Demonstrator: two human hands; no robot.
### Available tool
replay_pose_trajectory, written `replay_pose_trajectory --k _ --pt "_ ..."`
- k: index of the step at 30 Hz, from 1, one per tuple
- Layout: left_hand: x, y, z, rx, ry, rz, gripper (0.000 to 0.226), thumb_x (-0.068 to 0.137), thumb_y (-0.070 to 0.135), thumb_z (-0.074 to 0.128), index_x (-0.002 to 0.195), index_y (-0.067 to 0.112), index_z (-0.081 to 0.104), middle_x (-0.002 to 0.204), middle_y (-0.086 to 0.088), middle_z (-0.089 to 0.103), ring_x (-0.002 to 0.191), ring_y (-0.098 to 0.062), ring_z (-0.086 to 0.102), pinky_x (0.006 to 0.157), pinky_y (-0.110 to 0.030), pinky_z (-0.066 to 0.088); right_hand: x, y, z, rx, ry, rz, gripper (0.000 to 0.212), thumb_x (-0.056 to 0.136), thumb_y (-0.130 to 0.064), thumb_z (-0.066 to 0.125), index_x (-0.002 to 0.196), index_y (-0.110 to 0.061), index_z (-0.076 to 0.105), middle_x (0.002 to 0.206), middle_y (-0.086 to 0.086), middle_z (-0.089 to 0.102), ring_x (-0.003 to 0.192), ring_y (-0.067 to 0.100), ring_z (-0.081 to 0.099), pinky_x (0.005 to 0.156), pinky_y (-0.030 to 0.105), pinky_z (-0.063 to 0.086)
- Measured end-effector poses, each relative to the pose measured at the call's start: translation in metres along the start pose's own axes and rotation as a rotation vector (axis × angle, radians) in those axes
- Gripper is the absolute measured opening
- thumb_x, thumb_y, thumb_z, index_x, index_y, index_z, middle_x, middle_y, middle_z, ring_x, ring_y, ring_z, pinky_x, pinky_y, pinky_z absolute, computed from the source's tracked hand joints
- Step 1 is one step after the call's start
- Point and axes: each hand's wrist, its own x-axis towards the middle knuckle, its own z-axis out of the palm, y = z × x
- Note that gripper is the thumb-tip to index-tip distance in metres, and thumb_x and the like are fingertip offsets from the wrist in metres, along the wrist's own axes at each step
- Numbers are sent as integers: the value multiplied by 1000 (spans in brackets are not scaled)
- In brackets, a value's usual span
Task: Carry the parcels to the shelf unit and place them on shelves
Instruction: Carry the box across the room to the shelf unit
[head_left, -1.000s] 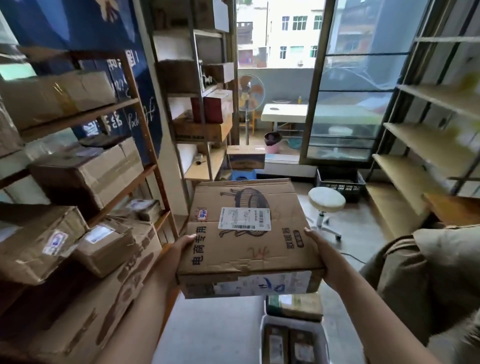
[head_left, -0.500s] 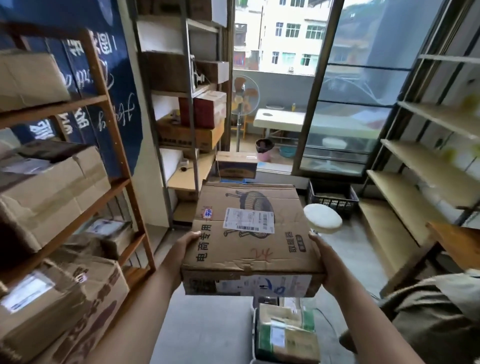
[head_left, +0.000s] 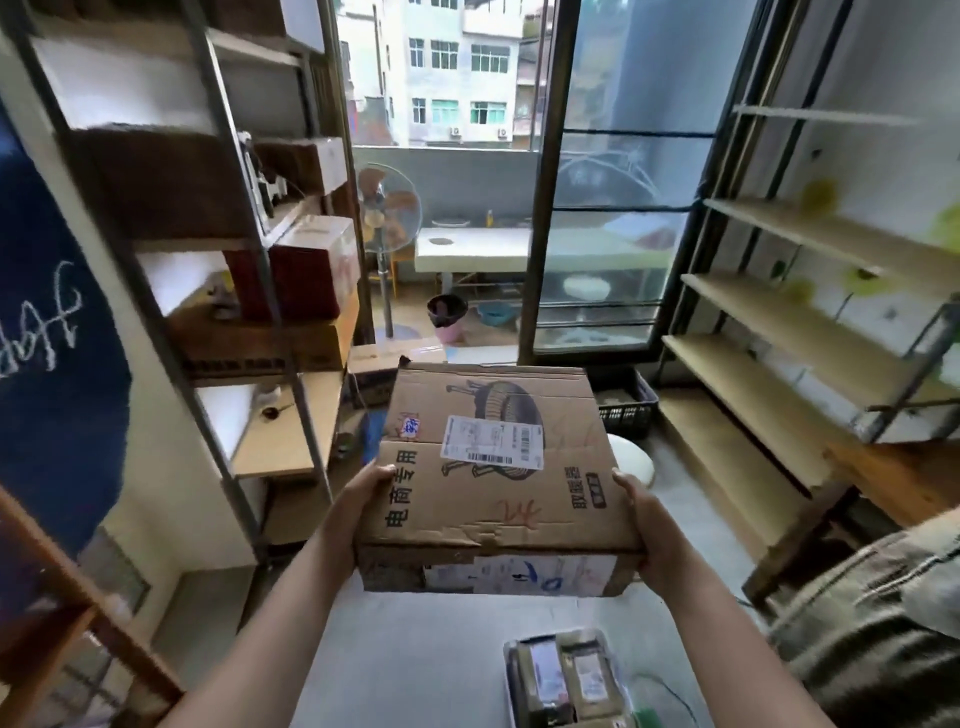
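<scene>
Metal shelving (head_left: 260, 291) (boxes inside) flanks both hands' cardboard parcel (head_left: 493, 478).

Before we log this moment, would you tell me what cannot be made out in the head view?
- Shipping label on the cardboard box: print too small and blurred to read.
- Left hand and right hand: fingers hidden under the box.
- Stool: mostly hidden behind the box.
- Parcels on the floor: cut off by the bottom edge.
</scene>
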Motion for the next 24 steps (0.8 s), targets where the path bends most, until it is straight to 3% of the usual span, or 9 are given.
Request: replay_pose_trajectory --k 5,8,11,16,20,24 --pt "93 29 6 -25 -76 -79 46 102 19 46 144 0 48 83 -16 80 64 -25 78 51 -32 62 71 -25 2 19 68 -6 48 95 -42 42 119 -9 68 106 17 77 86 28 75 60 30 58" --pt "150 44 14 -45 -130 -98 48 102 19 44 146 -1 45 89 -18 80 70 -28 78 54 -35 63 122 -40 2 6 131 -30 53 92 -44 45 122 -7 67 115 22 72 104 37 69 77 39 57" --pt "207 63 34 -44 -158 -98 47 102 19 42 145 0 46 89 -18 80 70 -28 78 55 -35 63 178 -65 -4 -36 171 -48 54 92 -46 45 115 -6 71 114 24 72 107 42 67 91 47 51" --pt "310 96 71 -69 -183 -138 40 101 21 43 135 2 56 89 -17 81 71 -28 79 59 -35 64 264 -114 -24 -9 231 -75 50 90 -45 52 111 -5 74 109 21 75 98 36 71 73 37 56" --pt "377 117 96 -54 -232 -134 37 101 21 45 130 6 60 99 -19 79 79 -30 77 68 -37 64 312 -147 -35 15 170 -116 49 99 -41 39 107 -6 72 100 18 77 81 26 74 66 33 55" --pt "444 129 124 -28 -238 -215 34 101 22 44 127 7 61 87 -14 81 69 -26 78 59 -34 65 359 -168 -49 34 238 -150 47 99 -40 40 105 -5 72 100 21 75 81 29 72 70 37 56"
